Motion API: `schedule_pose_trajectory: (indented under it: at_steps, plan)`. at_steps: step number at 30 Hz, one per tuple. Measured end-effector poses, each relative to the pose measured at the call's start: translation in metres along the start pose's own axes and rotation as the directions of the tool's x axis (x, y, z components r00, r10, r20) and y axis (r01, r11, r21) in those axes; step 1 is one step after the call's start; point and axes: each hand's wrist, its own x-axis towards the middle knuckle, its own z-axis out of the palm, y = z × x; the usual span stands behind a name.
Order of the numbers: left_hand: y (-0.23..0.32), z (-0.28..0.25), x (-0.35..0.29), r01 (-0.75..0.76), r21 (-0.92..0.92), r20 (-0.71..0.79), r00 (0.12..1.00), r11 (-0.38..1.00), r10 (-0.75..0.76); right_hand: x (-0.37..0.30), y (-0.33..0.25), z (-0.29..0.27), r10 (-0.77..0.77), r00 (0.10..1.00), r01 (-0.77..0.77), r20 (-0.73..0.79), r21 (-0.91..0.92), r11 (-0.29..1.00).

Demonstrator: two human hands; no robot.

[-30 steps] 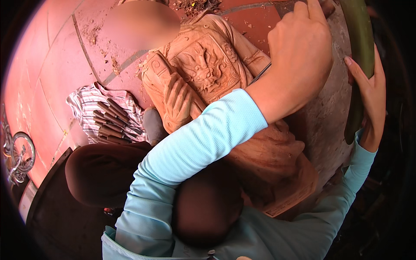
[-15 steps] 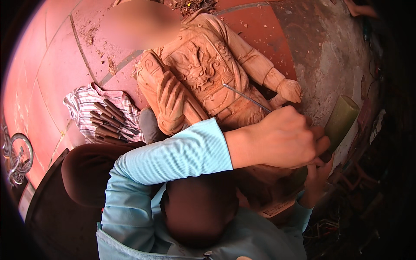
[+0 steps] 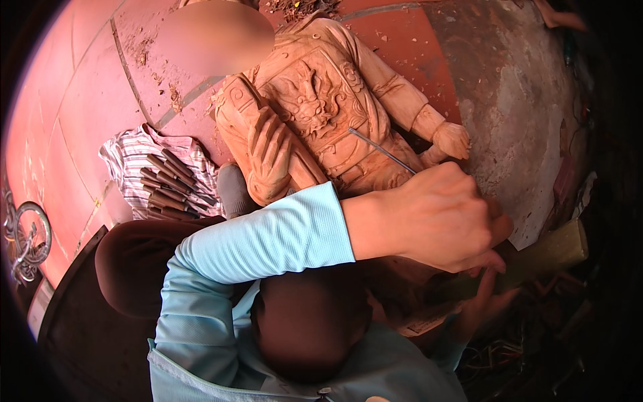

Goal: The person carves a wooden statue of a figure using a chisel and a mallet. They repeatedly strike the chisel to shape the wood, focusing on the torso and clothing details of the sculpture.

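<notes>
- Background: a red tiled floor (image 3: 74, 100) sprinkled with wood chips (image 3: 175, 98), meeting grey concrete (image 3: 495, 80) to the right of a carved wooden statue (image 3: 328, 144).
- The statue lies diagonally across mid-view, a beast's head (image 3: 313, 110) in relief on its chest.
- Over the statue's lower body, the left hand (image 3: 435, 218) wraps its fingers around a thin chisel (image 3: 382, 151); the tip sits by the relief's lower edge, though contact can't be confirmed.
- At the statue's lower right, the right hand (image 3: 479, 305), dim and blurred, is beside a green club (image 3: 552, 253); I cannot tell whether it grips it.
- Good work here probably calls for a steady chisel angle and light, square taps clear of the knuckles.
- Left of the statue: a striped cloth (image 3: 124, 157) bearing dark-handled tools (image 3: 164, 171); farther left, a bicycle wheel (image 3: 32, 234).
- No brand, label or writing is legible.
</notes>
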Motion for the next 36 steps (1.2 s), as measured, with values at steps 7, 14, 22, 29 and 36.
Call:
schedule_pose_trajectory:
  at_steps: [7,14,22,29,36]
  plan:
    - [-0.003,-0.004,0.0,-0.005,-0.067,-0.094,0.996,0.998,-0.001,-0.024,-0.009,0.006,-0.14,0.983,0.179,0.122,-0.425,0.887]
    - [-0.006,0.006,0.0,0.01,-0.004,-0.115,0.993,1.0,-0.011,-0.024,0.007,0.007,-0.182,0.98,0.199,0.081,-0.416,0.887]
    - [-0.011,0.006,0.006,0.033,0.067,-0.227,0.974,0.997,-0.017,-0.01,0.002,0.009,-0.191,0.977,0.213,0.095,-0.364,0.907]
    - [-0.015,0.007,0.01,0.03,0.126,-0.301,0.954,0.992,0.009,0.002,-0.006,0.008,-0.195,0.964,0.255,0.179,-0.425,0.868]
    - [-0.023,0.014,0.018,0.07,0.198,-0.455,0.89,0.978,0.029,0.016,-0.017,0.018,-0.159,0.974,0.206,0.159,-0.346,0.915]
